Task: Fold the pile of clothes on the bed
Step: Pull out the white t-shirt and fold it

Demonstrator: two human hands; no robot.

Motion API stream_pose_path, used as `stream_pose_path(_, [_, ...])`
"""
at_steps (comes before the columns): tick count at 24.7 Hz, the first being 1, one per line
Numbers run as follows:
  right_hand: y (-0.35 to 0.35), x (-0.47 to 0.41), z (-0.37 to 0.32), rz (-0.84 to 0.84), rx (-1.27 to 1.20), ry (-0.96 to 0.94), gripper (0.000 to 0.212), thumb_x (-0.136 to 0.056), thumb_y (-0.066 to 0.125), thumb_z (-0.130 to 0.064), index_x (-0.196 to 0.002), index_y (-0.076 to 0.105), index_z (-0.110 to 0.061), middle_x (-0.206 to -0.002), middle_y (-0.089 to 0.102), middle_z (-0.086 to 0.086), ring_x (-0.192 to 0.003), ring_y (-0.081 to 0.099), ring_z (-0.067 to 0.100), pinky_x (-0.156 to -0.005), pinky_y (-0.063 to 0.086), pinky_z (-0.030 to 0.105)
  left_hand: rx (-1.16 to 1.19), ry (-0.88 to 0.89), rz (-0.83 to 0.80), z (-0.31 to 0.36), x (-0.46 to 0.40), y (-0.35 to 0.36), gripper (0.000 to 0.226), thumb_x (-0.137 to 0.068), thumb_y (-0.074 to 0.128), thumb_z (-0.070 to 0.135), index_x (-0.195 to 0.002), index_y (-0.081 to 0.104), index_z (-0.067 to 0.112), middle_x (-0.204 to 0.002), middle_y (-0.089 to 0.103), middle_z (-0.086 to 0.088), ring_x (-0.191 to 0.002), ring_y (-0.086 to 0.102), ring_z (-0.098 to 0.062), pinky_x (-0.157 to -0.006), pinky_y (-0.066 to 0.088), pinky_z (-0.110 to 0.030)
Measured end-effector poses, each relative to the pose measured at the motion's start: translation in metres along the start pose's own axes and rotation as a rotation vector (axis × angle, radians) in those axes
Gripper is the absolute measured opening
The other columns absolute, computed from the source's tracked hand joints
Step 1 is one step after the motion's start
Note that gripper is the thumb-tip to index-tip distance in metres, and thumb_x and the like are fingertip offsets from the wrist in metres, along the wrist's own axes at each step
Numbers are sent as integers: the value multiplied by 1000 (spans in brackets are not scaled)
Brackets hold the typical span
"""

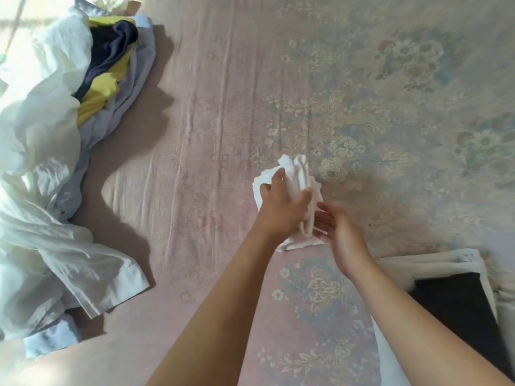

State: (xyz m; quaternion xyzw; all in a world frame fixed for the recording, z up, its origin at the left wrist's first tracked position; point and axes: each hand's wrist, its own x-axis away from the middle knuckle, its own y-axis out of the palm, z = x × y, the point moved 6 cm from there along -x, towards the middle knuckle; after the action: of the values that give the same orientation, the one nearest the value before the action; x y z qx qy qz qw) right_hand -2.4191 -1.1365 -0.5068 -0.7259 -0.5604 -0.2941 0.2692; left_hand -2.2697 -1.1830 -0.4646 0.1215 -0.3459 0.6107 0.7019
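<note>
At frame centre my left hand (281,207) grips the white cloth (295,174); right hand (338,238), fingers relaxed, touches its lower end.

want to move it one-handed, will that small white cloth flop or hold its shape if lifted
Probably floppy: the white cloth bunches and droops around the left hand. Likely light, since a few fingers hold it. Its folds may slip open; the right hand is open beside it.

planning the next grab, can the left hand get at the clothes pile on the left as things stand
Probably yes, but not at once. Nothing lies on the bedsheet between the left hand and the clothes pile. The hand is busy gripping the small white garment, so it would need to let go first.
</note>
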Motion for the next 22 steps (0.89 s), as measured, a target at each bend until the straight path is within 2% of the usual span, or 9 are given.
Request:
stream_pose_path(2, [-11,-16,-13,-12,151,77,51,-94,37,-58,-112,65,-19,-106,69,4,-99,64,24,-88,49,40,93,-100,-121,-7,-3,40,57,-100,38,27,-151,12,20,-145,24,-13,-110,55,-30,-85,53,-41])
stream_pose_path(4, [-11,-30,-19,-19,438,33,44,-90,47,-57,-105,62,-19,-102,67,4,-91,64,23,-82,51,38,164,-44,-70,-17,4,44,51,-100,33,12,-149,18,13,-139,34,-14,-102,59,-26,-70,55,-31])
stream_pose_path(7, [-4,-40,-18,-73,396,-71,27,-93,54,-40,-96,62,-14,-94,69,12,-84,64,26,-73,50,38,-261,427,203,-27,21,26,56,-97,44,22,-146,26,3,-143,38,-16,-127,45,-30,-101,42,-35])
stream_pose_path(9, [-1,-40,-5,-105,362,-37,28,-96,50,-38,-101,62,-12,-98,69,12,-90,65,26,-80,50,40,-726,576,120,-48,24,38,79,-92,48,42,-150,9,4,-158,12,-12,-146,11,-29,-117,10,-44])
stream_pose_path(11, [-7,-41,6,0,540,-70,25,-97,47,-36,-102,54,-13,-99,65,9,-90,62,27,-73,47,35,-1064,576,-8,-76,20,49,80,-96,44,24,-146,-17,12,-154,-23,-4,-143,-20,-23,-117,-12,-45])
stream_pose_path(14, [-7,-36,5,86,702,-109,25,-95,52,-32,-108,42,-13,-107,60,11,-90,58,29,-73,44,35,-1201,434,-41,-96,14,58,79,-99,30,17,-135,-40,11,-147,-41,-8,-132,-41,-25,-109,-25,-47])
stream_pose_path(18, [15,-3,-34,266,1410,-988,44,-88,58,-14,-128,53,4,-129,55,23,-115,56,39,-92,48,45,-1268,415,-33,-84,14,58,102,-91,34,58,-130,-46,6,-144,-43,-16,-127,-47,-30,-99,-35,-52])
stream_pose_path(19, [23,1,-29,122,1553,-1079,50,-93,46,-22,-137,45,3,-142,44,22,-129,45,37,-103,40,46,-1315,455,-19,-82,15,54,107,-89,34,63,-130,-46,5,-141,-47,-18,-126,-48,-31,-98,-36,-54])
stream_pose_path(22, [15,-18,3,-259,1901,-685,72,-91,-1,-57,-148,-16,-16,-154,-25,3,-142,-22,21,-118,-7,42,-1426,439,-107,-91,12,49,120,-80,40,76,-127,-51,13,-131,-56,-21,-123,-49,-35,-96,-35,-59])
